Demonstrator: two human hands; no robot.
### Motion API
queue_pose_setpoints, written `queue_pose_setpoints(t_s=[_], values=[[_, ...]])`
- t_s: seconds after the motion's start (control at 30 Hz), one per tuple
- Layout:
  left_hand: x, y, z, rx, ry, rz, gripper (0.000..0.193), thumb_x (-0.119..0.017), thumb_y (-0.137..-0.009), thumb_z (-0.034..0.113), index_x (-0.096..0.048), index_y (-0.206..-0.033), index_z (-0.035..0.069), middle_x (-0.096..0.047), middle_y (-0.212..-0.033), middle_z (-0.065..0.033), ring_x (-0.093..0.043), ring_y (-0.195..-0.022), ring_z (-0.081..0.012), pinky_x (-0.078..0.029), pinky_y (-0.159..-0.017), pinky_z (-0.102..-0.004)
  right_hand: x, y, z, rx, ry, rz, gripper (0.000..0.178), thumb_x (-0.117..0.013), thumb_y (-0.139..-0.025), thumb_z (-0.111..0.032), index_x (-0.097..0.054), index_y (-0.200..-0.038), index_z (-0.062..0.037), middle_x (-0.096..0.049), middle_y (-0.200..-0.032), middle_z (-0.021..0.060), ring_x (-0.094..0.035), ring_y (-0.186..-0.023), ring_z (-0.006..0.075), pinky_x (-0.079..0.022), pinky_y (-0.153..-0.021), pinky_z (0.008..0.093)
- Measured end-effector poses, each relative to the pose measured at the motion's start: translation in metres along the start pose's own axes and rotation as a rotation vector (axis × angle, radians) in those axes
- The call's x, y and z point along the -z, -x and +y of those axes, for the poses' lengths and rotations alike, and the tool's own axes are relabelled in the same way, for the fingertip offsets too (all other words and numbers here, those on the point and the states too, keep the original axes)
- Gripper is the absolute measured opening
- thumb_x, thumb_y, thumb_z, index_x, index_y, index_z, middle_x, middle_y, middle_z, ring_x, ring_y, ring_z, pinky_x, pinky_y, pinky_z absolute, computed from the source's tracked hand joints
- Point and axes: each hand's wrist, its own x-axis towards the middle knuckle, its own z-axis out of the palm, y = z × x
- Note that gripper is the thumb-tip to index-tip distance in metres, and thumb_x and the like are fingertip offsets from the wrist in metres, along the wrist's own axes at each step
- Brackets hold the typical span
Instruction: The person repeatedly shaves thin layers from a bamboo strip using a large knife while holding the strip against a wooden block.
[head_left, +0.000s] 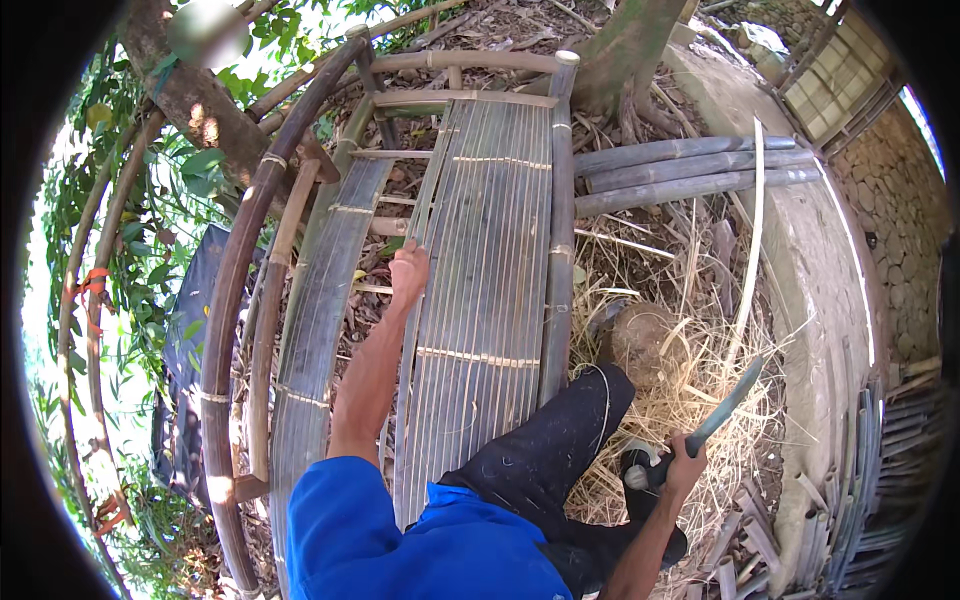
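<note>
My left hand [408,275] is closed on a long, narrow bamboo slat [430,200] beside the gap in a bamboo bench [490,230]. The bench seat is made of split slats, with pale cross bands at the nodes. Left of the gap lies another slatted section [330,260]. My right hand [683,465] is wrapped around the handle of a machete [728,405], held out to the right above a heap of shavings. The blade points up and away from me. Part of the handle is hidden by my fingers.
Pale bamboo shavings [720,480] cover the ground at right, around a rounded wooden block [645,340]. Bamboo poles [700,170] lie across to a low wall [810,300]. A dark bamboo rail [235,280] runs along the bench's left. Cut bamboo pieces [850,500] stand at lower right.
</note>
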Motion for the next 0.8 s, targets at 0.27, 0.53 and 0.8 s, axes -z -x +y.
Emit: queue_pose_setpoints(t_s=[0.27, 0.53, 0.8], values=[[-0.011, -0.008, -0.031, -0.070, 0.125, 0.059, 0.015, -0.058, -0.088, 0.017, -0.062, -0.082, 0.005, -0.063, -0.072, -0.0127, -0.062, -0.055, -0.0292, -0.050, -0.046, -0.0412, -0.021, 0.000, 0.000, -0.042, -0.024, -0.045, 0.019, -0.076, -0.088, -0.010, -0.062, -0.089, 0.0018, -0.064, -0.075, 0.0083, -0.062, -0.063, 0.0155, -0.052, -0.050, 0.0272], [0.013, -0.062, -0.012, -0.018, -0.003, -0.147, 0.011, -0.063, -0.085, 0.019, -0.063, -0.081, 0.009, -0.069, -0.079, -0.0128, -0.070, -0.074, -0.0301, -0.054, -0.051, -0.0435, -0.016, 0.005, -0.001, -0.043, 0.048, 0.004, 0.020, -0.076, -0.088, -0.011, -0.061, -0.088, 0.0013, -0.063, -0.074, 0.0077, -0.061, -0.062, 0.0152, -0.052, -0.051, 0.0270], [-0.045, -0.072, -0.038, 0.472, -0.318, -0.034, 0.036, -0.057, -0.092, 0.037, -0.073, -0.111, 0.011, -0.073, -0.103, -0.0158, -0.070, -0.094, -0.0448, -0.056, -0.082, -0.0522, -0.024, -0.002, 0.006, -0.069, 0.085, 0.024, 0.017, -0.076, -0.089, -0.010, -0.060, -0.086, -0.0030, -0.063, -0.073, 0.0060, -0.059, -0.058, 0.0133, -0.050, -0.049, 0.0251]])
